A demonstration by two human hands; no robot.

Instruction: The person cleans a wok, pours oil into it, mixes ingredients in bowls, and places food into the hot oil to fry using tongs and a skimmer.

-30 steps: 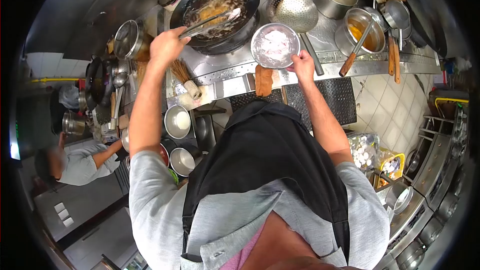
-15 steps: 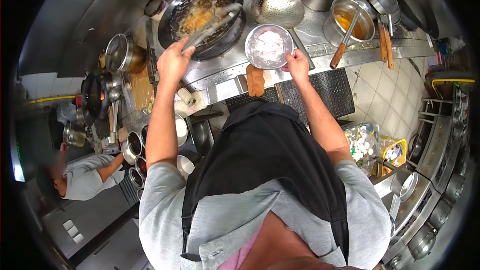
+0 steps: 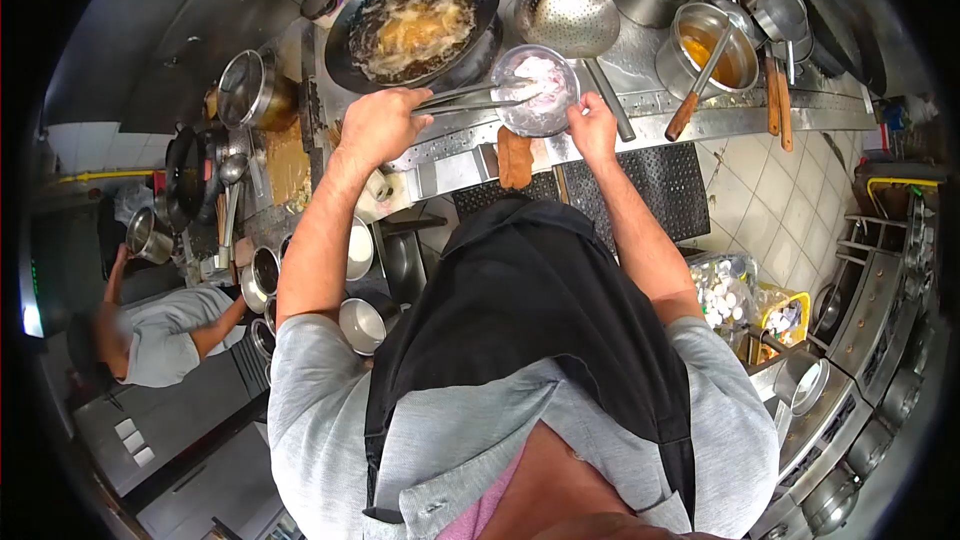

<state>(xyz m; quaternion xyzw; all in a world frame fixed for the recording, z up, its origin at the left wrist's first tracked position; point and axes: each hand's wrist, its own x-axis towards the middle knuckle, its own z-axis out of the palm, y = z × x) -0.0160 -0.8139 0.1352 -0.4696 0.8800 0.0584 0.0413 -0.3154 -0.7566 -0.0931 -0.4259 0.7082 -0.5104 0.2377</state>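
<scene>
Though between hands (image 3: 383, 128) (image 3: 593, 131), bowl (image 3: 533, 121) nearer right

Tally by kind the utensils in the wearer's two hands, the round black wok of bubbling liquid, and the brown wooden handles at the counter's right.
Round silver metal bowl: 1
Long grey metal tongs: 1
Round black wok: 1
Brown wooden handles: 3
Total: 6

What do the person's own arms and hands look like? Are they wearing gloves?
No gloves! The left hand and right hand are both bare, with no watch or bracelet that I can see. The sleeves are short, plain and light grey, leaving the forearms uncovered. They belong to a grey shirt worn with a black apron.
</scene>
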